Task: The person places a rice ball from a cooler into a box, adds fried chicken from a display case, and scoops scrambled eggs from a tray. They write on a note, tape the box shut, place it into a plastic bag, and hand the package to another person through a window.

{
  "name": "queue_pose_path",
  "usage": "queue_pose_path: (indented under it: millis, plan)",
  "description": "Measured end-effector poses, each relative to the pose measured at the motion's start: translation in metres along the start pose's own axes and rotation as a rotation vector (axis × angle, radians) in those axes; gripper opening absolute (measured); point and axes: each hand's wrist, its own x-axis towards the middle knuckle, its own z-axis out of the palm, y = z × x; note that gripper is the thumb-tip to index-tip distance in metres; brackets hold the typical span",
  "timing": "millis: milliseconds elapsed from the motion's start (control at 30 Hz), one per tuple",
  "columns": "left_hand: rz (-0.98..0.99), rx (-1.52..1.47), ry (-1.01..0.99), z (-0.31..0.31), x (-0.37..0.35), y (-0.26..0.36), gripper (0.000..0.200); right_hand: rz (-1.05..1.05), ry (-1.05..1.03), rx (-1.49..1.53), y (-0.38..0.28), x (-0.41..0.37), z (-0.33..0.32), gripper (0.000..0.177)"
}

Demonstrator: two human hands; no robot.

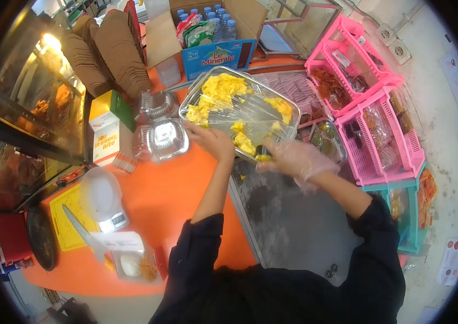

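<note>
A metal tray (264,117) with clumps of yellow scrambled egg (222,89) sits in front of me, clear plastic film over part of it. My left hand (213,140), bare, is closed on the tray's near left edge. At the near right corner is my right hand (300,160), in a clear plastic glove. Its fingers are wrapped around a black-handled utensil (263,151) with a yellow patch at its lower end; I cannot tell its kind. Left of the tray lie clear plastic clamshell boxes (163,139).
A water-bottle carton (219,60) stands behind the tray. Pink baskets (383,135) hold packets on the right. Left, on the orange table (177,186), are a knife (79,225), yellow cutting board (62,218), scale (113,220) and a box with rice (132,264). A glass display case (29,108) stands beyond.
</note>
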Motion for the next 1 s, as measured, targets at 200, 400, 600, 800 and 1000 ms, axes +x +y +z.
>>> queue_pose_path:
  millis: [200, 400, 600, 800, 1000]
  plan:
    - [0.164, 0.013, -0.069, -0.047, -0.008, 0.026, 0.072, 0.112, 0.079, 0.16, 0.024, 0.024, 0.002, 0.065]
    - [0.733, 0.092, -0.015, -0.285, -0.066, -0.007, 0.063, 0.048, 0.31, 0.712, -0.007, 0.019, 0.017, 0.055]
    - [0.073, 0.136, 0.403, -0.479, -0.057, -0.107, 0.05, 0.023, -0.119, 1.261, -0.211, -0.06, 0.051, 0.036]
    - [-0.068, -0.105, 0.032, -0.542, -0.017, -0.197, 0.046, -0.051, -0.578, 1.318, -0.357, -0.032, 0.209, 0.057]
    - [0.339, 0.466, -0.417, -0.535, -0.029, -0.184, 0.033, -0.054, -0.351, 1.192, -0.371, -0.011, 0.266, 0.068]
